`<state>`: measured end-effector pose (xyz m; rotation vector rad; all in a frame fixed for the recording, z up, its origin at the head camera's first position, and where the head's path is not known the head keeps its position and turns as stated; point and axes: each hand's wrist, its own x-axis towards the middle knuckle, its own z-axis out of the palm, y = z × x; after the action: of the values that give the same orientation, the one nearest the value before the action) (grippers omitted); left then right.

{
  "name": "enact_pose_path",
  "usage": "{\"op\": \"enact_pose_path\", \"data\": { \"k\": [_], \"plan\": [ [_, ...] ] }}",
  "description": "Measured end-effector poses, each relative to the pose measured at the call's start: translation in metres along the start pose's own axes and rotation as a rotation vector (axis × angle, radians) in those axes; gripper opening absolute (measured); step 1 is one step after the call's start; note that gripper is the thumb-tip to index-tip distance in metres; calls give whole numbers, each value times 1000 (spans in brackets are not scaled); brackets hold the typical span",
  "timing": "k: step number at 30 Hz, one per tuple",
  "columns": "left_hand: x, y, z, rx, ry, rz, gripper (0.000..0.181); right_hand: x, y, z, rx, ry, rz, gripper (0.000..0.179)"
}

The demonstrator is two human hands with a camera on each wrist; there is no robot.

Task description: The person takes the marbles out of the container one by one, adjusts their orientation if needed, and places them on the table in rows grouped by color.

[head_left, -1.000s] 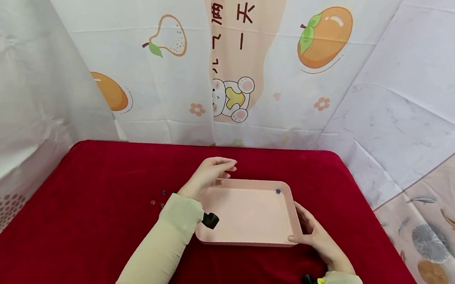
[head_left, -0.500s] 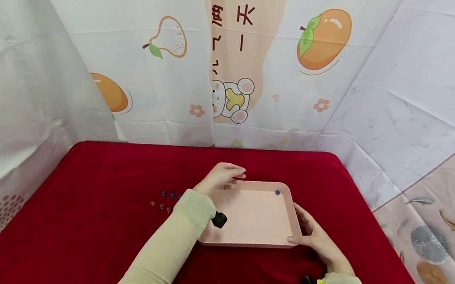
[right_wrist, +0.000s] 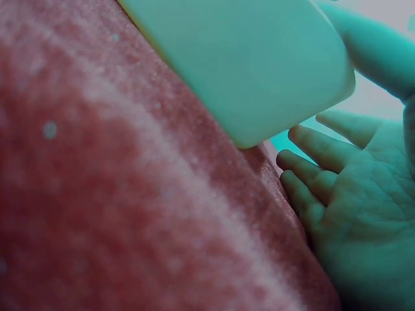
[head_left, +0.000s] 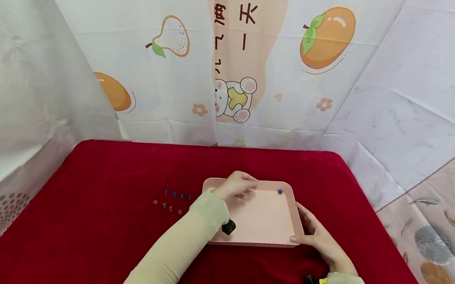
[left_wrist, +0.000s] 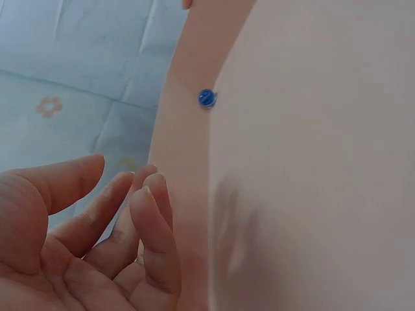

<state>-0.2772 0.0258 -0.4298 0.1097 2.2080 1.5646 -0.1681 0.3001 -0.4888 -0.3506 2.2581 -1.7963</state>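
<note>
A shallow pink tray (head_left: 261, 218) lies on the red cloth. In its far right corner sits a small blue marble (head_left: 280, 192), seen closer in the left wrist view as a shiny blue marble (left_wrist: 207, 98). My left hand (head_left: 237, 186) is above the tray's left part near the far rim. Its fingers (left_wrist: 152, 240) are loosely bent, thumb apart, with nothing between them. With my right hand (head_left: 319, 237) I hold the tray's near right corner, thumb on the near rim and fingers along the outer right side. The right wrist view shows that tray corner (right_wrist: 272, 71) from outside.
Left of the tray, two rows of small marbles lie on the red cloth (head_left: 92, 220): several blue marbles (head_left: 174, 194) farther back and several reddish marbles (head_left: 164, 205) in front. A printed white curtain (head_left: 155, 84) hangs behind the table.
My left hand has moved right over the tray, from its far left corner inward, uncovering more of the marbles on the cloth. My right hand stays at the tray's corner.
</note>
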Motion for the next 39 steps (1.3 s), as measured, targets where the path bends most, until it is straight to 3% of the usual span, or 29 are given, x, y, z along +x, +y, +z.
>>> {"op": "enact_pose_path", "data": {
  "k": [12, 20, 24, 30, 39],
  "plan": [
    [13, 4, 34, 41, 17, 33, 25, 1, 2, -1, 26, -4, -12, 93],
    [26, 6, 50, 23, 43, -7, 21, 2, 2, -2, 27, -11, 2, 93],
    [30, 5, 54, 105, 64, 14, 18, 2, 1, -1, 30, -14, -2, 94],
    [36, 2, 68, 310, 169, 107, 16, 1, 0, -3, 34, -24, -8, 94],
    [38, 5, 86, 359, 204, 96, 18, 0, 0, 0, 40, -32, -36, 94]
  ]
}}
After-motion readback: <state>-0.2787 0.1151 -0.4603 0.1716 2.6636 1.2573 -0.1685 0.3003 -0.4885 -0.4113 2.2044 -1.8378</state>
